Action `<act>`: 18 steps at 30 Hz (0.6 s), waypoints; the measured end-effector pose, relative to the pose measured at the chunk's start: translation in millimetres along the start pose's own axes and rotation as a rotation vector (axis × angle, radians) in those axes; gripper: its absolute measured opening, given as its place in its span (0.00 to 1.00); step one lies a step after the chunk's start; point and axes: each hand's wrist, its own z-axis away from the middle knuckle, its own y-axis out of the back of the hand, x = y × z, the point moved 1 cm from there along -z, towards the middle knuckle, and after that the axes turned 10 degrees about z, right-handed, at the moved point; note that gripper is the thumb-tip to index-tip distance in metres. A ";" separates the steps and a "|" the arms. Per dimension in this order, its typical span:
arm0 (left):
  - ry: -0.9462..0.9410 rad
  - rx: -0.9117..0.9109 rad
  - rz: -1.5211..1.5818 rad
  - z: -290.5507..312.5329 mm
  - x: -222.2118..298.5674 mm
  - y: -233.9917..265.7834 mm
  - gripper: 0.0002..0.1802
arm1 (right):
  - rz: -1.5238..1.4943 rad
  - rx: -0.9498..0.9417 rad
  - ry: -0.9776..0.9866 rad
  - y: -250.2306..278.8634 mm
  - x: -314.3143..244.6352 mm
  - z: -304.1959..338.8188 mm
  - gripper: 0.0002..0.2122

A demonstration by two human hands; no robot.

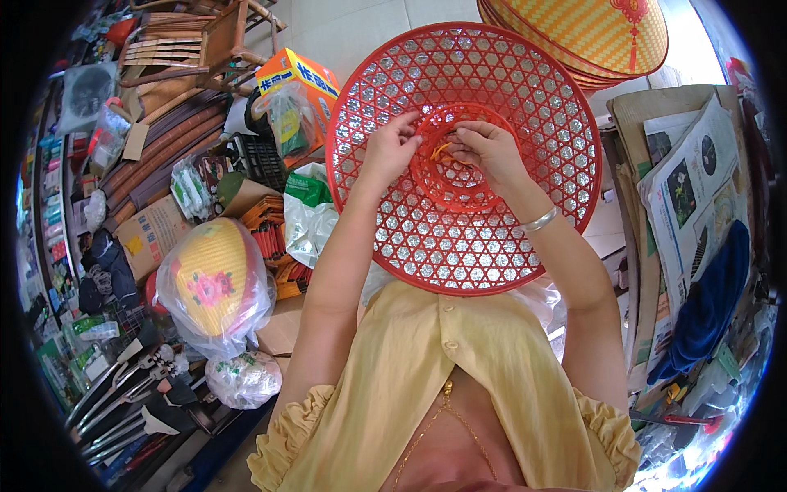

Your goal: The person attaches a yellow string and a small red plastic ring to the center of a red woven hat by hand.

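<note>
"What are you working on there?"

"I'm working at the middle of this red woven hat [459,238], which is facing me just in front of my yellow blouse [410,336]. (Whether my lap is carrying its weight, I can't tell; the brim is hiding that.)"

"And your hands?"

"My right hand [489,156] is bunching its fingers narrowly around an orange cord [443,153], inside the raised red ring [426,182]. My left hand [392,149] is bending its thumb and forefinger close together at the ring's left edge. Whether those two are gripping anything, I can't tell."

"How are you getting it neat?"

"As I'm judging it, the left fingers are best serving as a brace, so the ring isn't tilting while the right ones are handling the cord. I'm favouring small, light pulls, since thin weave is probably bending under a hard tug. Strands that are lying flat, not twisting, are likely easier to guide."

"Anything you're watching for?"

"Yes, the cord snagging in the holes, and my silver bangle [539,220] catching on the brim. The wrist is passing over it, so I'm better off moving from the fingertips. The yellow hats [566,37] are sitting beyond the far brim, so I'm minding that edge too."
</note>
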 end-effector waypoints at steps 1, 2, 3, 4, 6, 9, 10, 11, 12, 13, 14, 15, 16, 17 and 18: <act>-0.008 0.003 -0.002 -1.1 0.3 -1.9 0.22 | -0.068 0.005 -0.015 0.7 2.7 -1.7 0.11; -0.021 -0.013 -0.053 -2.6 0.8 -3.8 0.21 | -0.068 0.002 -0.006 0.6 5.4 -1.8 0.11; -0.031 -0.028 -0.106 -4.7 0.3 -4.7 0.19 | -0.110 0.002 -0.024 -0.1 9.3 -2.5 0.11; -0.078 0.002 -0.104 -7.8 -3.2 -5.3 0.18 | -0.151 0.002 -0.035 -1.3 11.3 -1.7 0.11; -0.119 0.048 -0.080 -11.4 -8.1 -5.8 0.18 | -0.167 0.004 -0.017 -4.6 12.4 -0.8 0.11; -0.132 0.132 -0.031 -18.7 -10.8 -10.4 0.19 | -0.179 0.016 0.006 -7.7 2.0 1.5 0.10; -0.104 0.171 -0.007 -19.9 -12.4 -11.2 0.19 | -0.173 0.028 0.011 -8.7 -2.1 2.6 0.09; -0.115 0.176 -0.006 -20.5 -15.5 -9.8 0.19 | -0.170 0.023 0.022 -10.0 -4.5 2.6 0.09; -0.061 0.124 0.080 -21.1 -17.7 -9.7 0.19 | -0.179 0.015 0.039 -9.8 -6.1 1.7 0.09; -0.005 0.071 0.166 -21.1 -20.6 -9.4 0.19 | -0.186 0.005 0.055 -10.4 -6.4 1.8 0.09; -0.018 0.078 0.107 -13.7 -25.7 -9.3 0.19 | -0.174 0.017 0.052 -12.8 -3.5 3.0 0.08; -0.021 0.070 0.105 -5.5 -24.5 -12.8 0.19 | -0.178 0.023 0.056 -10.8 3.5 1.5 0.08; -0.006 0.039 0.178 6.2 -22.4 -15.7 0.19 | -0.177 0.026 0.051 -9.5 13.3 0.7 0.08; 0.013 0.008 0.251 15.7 -21.0 -18.7 0.19 | -0.176 0.031 0.045 -8.3 23.8 -0.2 0.08; -0.024 0.012 0.222 25.2 -33.3 -15.0 0.19 | -0.188 0.022 0.016 -15.7 34.9 0.7 0.08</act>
